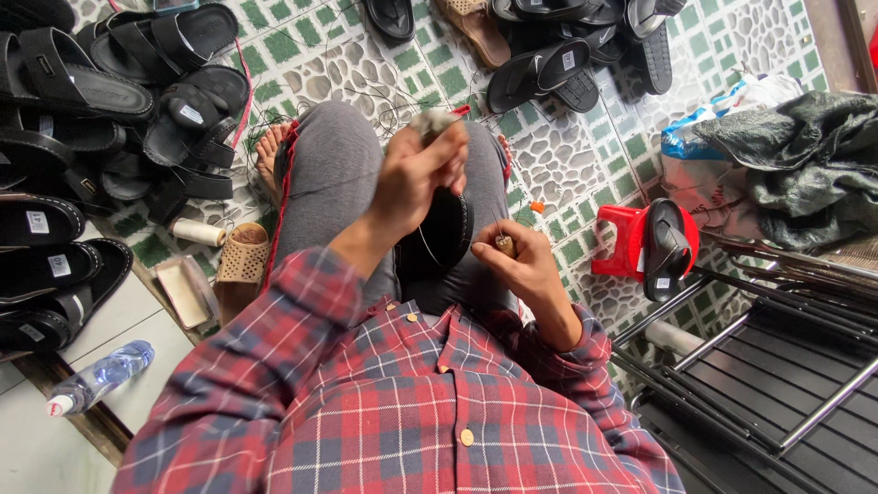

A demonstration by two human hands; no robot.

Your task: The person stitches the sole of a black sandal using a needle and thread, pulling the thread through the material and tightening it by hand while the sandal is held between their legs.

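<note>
My left hand (422, 169) is raised above my lap, fingers closed around a thread that runs down to a black sandal (445, 233) lying between my knees. My right hand (517, 261) sits beside the sandal's right edge, gripping a small wooden-handled awl (504, 243). I wear grey trousers and a red plaid shirt. Part of the sandal is hidden behind my left hand and forearm.
Several black sandals (110, 110) are piled at the left and more (567, 46) at the top. A thread spool (198, 231), a tan sandal (240, 265) and a water bottle (99, 375) lie left. A red stool (631, 242) carrying a sandal and a black metal rack (777, 366) stand right.
</note>
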